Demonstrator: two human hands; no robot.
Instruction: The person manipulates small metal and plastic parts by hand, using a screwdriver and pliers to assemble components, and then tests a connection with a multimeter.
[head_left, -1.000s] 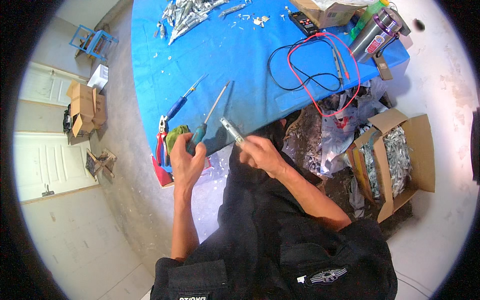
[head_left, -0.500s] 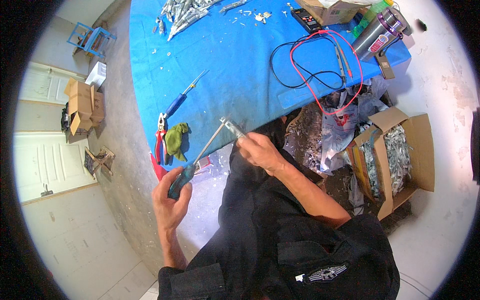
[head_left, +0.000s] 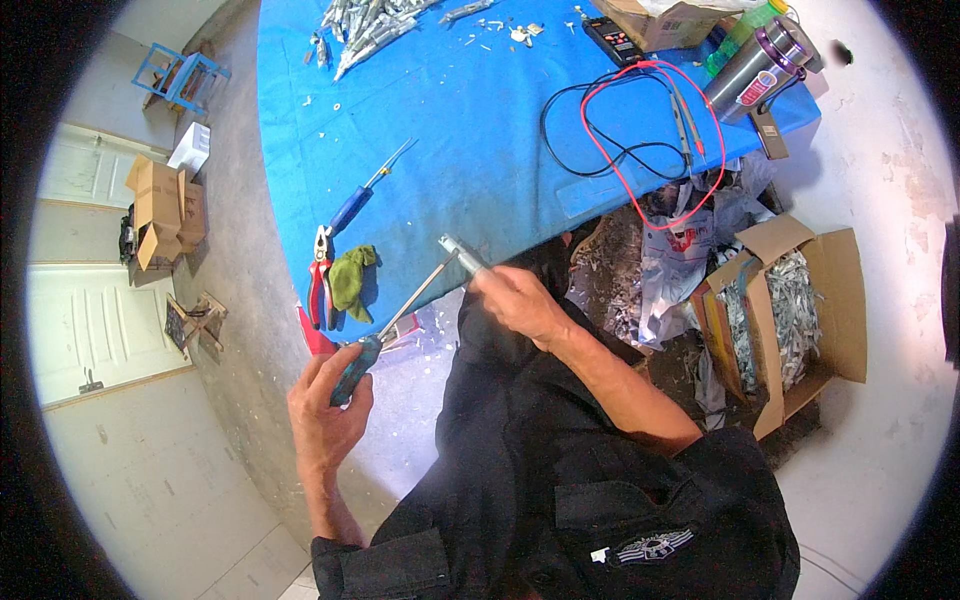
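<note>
My left hand (head_left: 328, 408) is closed around the dark teal handle of a screwdriver (head_left: 417, 294). The screwdriver's shaft slants up and right, and its tip meets the side of a small silvery cylindrical part (head_left: 461, 252). That part is gripped by the fingers of my right hand (head_left: 522, 303), at the near edge of the blue-covered table (head_left: 440, 130). Its lower end is hidden by the fingers. Left of the tip lie pliers with red handles (head_left: 320, 280), a crumpled green cloth (head_left: 350, 281) and a blue-handled screwdriver (head_left: 352, 208).
A pile of similar silvery parts (head_left: 368, 28) lies at the far edge. At right are a multimeter (head_left: 612, 41) with red and black leads, a steel flask (head_left: 762, 70) and a green bottle (head_left: 742, 40). An open carton (head_left: 848, 300) of silvery scraps stands below, beside plastic bags (head_left: 675, 270).
My left hand has shifted slightly left and down with the screwdriver. Its tip has slid from the part's upper end to lower along its side. My right hand stays nearly in place.
</note>
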